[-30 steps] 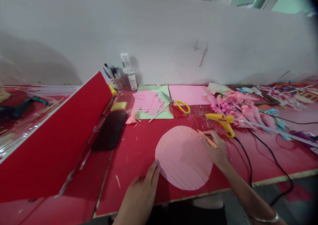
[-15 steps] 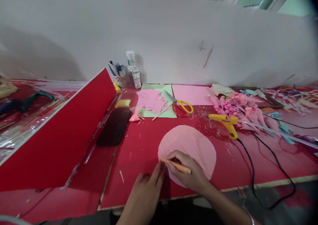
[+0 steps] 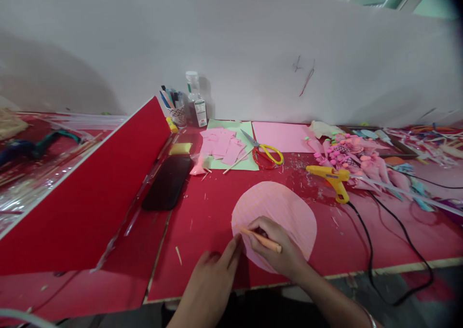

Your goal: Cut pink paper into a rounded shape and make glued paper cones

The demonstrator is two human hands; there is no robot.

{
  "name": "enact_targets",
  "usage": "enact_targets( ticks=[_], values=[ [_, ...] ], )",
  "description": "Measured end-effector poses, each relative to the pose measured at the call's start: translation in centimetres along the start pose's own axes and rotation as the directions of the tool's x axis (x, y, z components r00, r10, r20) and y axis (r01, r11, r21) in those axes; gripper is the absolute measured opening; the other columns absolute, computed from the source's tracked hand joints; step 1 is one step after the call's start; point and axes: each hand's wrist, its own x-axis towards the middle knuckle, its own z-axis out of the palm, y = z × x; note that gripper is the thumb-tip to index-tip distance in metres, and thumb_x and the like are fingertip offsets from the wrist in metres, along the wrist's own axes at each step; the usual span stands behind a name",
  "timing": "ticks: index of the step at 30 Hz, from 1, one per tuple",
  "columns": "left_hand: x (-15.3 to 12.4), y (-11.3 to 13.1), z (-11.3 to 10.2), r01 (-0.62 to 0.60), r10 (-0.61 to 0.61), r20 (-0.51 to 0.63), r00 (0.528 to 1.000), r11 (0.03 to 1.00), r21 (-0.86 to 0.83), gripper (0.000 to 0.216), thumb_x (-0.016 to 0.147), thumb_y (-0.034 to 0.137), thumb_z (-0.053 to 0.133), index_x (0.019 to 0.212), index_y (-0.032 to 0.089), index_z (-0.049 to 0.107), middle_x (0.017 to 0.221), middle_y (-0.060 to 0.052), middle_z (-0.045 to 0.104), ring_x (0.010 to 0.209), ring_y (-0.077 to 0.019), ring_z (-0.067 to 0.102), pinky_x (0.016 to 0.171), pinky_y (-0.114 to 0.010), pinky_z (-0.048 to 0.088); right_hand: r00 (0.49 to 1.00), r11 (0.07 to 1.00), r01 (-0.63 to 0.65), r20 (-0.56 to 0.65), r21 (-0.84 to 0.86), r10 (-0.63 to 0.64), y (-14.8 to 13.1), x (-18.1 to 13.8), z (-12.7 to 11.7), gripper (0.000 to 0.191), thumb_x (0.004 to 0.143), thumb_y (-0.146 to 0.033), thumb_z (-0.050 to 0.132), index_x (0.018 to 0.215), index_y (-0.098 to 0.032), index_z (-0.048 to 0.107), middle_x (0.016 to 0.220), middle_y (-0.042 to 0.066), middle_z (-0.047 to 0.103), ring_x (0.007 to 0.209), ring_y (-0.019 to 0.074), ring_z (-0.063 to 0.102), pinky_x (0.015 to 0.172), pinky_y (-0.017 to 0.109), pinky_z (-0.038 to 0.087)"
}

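A pink paper circle (image 3: 280,205) with faint yellowish-orange lines across it lies flat near the table's front edge. My right hand (image 3: 277,246) rests on it, its fingers closed around an orange marker pen (image 3: 265,241). The pen's tip points at the circle's left part. At the circle's lower left edge my left hand (image 3: 217,275) presses with its index finger and thumb, the other fingers curled. Part of the left thumb is hard to make out. Behind the circle, scissors (image 3: 267,154) with red and yellow handles lie apart from both hands.
A yellow glue gun (image 3: 333,178) with a black cord lies at right, before a heap of pink cones (image 3: 354,157). Cut pink pieces (image 3: 220,142) lie on green paper. A dark phone (image 3: 168,183) and a slanted red board (image 3: 104,193) are at left. A bottle (image 3: 198,106) stands behind.
The pen tip has moved slightly inward, to the right, over the paper circle. Both hands otherwise keep nearly the same places; the whole view has shifted a little.
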Motion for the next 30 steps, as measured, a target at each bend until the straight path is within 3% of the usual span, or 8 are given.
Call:
enact_targets(
  ticks=[12,21,30],
  values=[
    [0.1,0.4,0.1,0.054,-0.052,-0.085,0.995,0.998,0.022,0.074,0.055,-0.012,0.036,0.125,0.012,0.045,0.129,-0.012,0.046,0.061,-0.0129,0.062,0.063,-0.028,0.055,0.977,0.996,-0.076,-0.203,-0.05,0.064,3.6,-0.3,-2.5,0.007,0.076,-0.019,0.049,0.08,-0.02,0.055,0.07,-0.001,0.058,0.063,0.0128,0.055,0.057,0.022,0.041],
    [0.1,0.6,-0.1,0.067,-0.065,-0.093,0.994,0.998,0.018,0.075,0.055,-0.014,0.037,0.124,0.015,0.046,0.127,-0.012,0.049,0.063,-0.0131,0.062,0.064,-0.028,0.055,0.931,0.988,-0.116,-0.358,-0.099,0.073,5.6,-0.1,-5.6,0.009,0.077,-0.025,0.049,0.074,-0.019,0.055,0.06,-0.001,0.056,0.053,0.0124,0.051,0.048,0.022,0.038],
    [0.1,0.6,-0.1,0.057,-0.049,-0.109,0.993,0.996,0.072,0.074,0.055,-0.013,0.035,0.123,0.011,0.047,0.127,-0.011,0.049,0.061,-0.0138,0.062,0.061,-0.029,0.056,0.871,0.97,-0.183,-0.483,-0.157,0.086,7.9,-0.5,-7.7,0.012,0.078,-0.028,0.049,0.074,-0.019,0.054,0.064,0.0,0.057,0.058,0.014,0.054,0.051,0.023,0.04]
  ],
)
